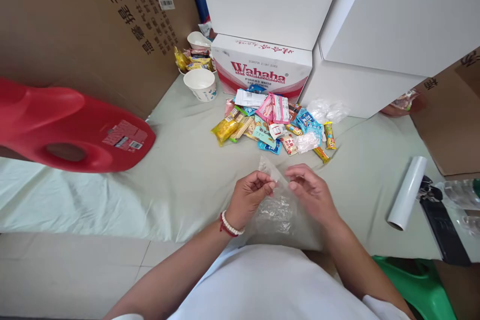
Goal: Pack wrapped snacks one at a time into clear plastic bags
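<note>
A clear plastic bag (278,212) hangs in front of me at the table's near edge, its pointed corner sticking up. My left hand (252,195) pinches the bag near its upper edge between thumb and fingertips. Close by on the other side, my right hand (313,192) has its thumb and fingers slightly apart beside the bag's slanted edge; whether they touch the film is unclear. Just beyond both hands lies a pile of packaged snacks (264,130) in colourful wrappers, with crumpled clear plastic (308,142) on it.
A Wahaha carton (262,72) and white boxes (375,20) stand behind the pile. Paper cups (201,85) are at back left, a red jug (93,132) lies at left. To the right are a white roll (408,192), a black object (444,230) and a green stool (423,285).
</note>
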Demonstrator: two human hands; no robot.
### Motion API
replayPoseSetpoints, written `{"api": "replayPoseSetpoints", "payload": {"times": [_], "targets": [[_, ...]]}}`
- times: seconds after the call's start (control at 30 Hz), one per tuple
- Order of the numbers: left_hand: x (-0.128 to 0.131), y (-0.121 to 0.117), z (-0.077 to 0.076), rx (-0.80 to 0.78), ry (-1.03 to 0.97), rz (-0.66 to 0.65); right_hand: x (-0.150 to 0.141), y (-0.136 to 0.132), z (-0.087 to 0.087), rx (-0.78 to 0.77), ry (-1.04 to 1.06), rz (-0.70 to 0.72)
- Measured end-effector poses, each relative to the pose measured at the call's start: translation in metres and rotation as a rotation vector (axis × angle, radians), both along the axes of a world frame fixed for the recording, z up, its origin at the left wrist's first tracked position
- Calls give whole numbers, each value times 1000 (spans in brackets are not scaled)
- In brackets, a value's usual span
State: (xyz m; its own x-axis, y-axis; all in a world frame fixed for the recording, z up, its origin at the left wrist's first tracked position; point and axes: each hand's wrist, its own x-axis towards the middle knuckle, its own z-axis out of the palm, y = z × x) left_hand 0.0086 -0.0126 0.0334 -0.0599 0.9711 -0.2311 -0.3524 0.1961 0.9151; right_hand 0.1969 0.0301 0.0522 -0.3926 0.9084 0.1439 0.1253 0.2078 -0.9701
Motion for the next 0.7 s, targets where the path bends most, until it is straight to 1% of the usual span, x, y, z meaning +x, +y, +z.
{"api": "replayPoseSetpoints", "payload": {"times": [0.07, 0.13, 0.2, 0.27, 0.37, 0.47, 0.57, 0.7], "targets": [[3, -4, 1, 14, 14, 6, -15, -4, 1, -42, 28, 34], [2, -8, 2, 35, 22, -8, -22, -3, 0, -96, 54, 62], [0, -11, 5, 54, 36, -29, -21, -1, 1, -166, 87, 67], [-2, -14, 7, 55, 61, -44, -17, 0, 2, -248, 119, 43], [-2, -18, 8, 53, 99, -26, -14, 0, 2, -339, 145, -6], [3, -19, 6, 64, 152, 9, -18, -2, -1, -382, 148, -37], [9, -15, 2, 90, 216, 26, -24, -3, -2, -388, 166, -26], [11, -9, -3, 96, 241, 67, -26, -3, 0, -403, 194, -44]]}}
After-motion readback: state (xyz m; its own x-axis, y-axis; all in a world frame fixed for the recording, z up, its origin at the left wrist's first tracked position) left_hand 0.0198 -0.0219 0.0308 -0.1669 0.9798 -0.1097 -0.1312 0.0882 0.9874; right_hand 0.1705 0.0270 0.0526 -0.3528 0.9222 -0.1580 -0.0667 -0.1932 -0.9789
